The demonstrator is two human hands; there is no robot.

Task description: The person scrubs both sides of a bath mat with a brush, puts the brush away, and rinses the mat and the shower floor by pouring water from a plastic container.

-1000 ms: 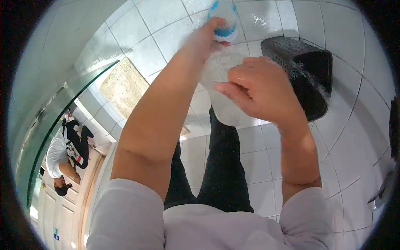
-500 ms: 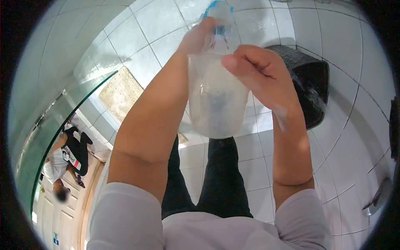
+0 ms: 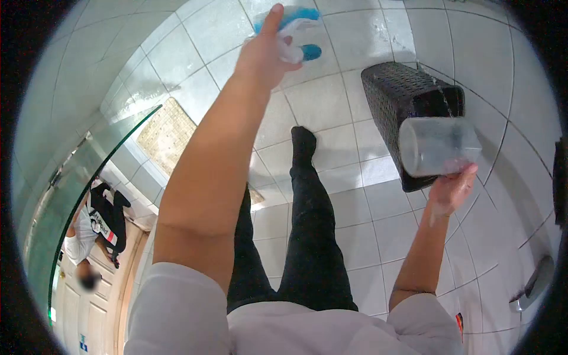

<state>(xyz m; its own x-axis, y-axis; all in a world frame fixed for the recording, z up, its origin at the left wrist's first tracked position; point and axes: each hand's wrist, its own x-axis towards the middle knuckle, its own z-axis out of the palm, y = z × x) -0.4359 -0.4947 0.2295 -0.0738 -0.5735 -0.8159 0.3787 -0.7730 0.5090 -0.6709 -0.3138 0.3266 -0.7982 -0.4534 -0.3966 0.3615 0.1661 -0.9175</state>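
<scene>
Stretched forward to the top of the view, my left hand (image 3: 266, 56) grips a white and blue brush (image 3: 302, 23), with blue parts showing on both sides of the fingers. At the right, my right hand (image 3: 452, 188) holds a clear plastic container (image 3: 435, 145) tilted on its side. The container overlaps the opening of a black woven bin (image 3: 384, 97) in the view. A thin streak of water shows above the container.
A glass panel edge (image 3: 106, 154) runs along the left. Beyond it, a person (image 3: 80, 239) in a white top is near a door (image 3: 89, 296). A beige mat (image 3: 167, 135) lies on the tiled floor. A metal fixture (image 3: 535, 284) is on the right wall.
My right hand and the container have moved right, away from my left hand, to the black bin. The brush has turned in my left hand. A dark-socked foot now shows.
</scene>
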